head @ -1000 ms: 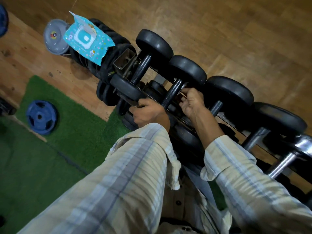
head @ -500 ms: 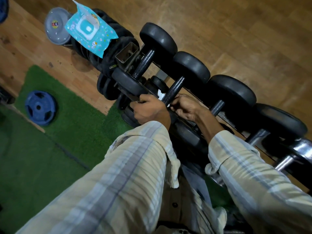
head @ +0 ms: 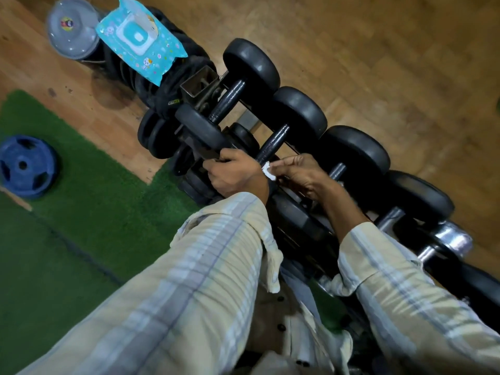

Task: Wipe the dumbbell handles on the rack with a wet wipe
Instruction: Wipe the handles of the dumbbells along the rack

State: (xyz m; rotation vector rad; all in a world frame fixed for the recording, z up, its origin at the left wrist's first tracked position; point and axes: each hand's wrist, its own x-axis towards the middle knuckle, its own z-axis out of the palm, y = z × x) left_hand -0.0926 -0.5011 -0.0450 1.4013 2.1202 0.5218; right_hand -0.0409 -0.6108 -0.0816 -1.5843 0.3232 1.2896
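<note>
In front of you the rack [head: 200, 85] carries a row of black dumbbells, and the second dumbbell [head: 297, 115] from its end has its handle [head: 273, 143] just above your hands. Your left hand [head: 232, 174] curls around the rack's front rail. Your right hand [head: 300, 171] pinches the white wet wipe [head: 269, 171] against that handle's near end.
</note>
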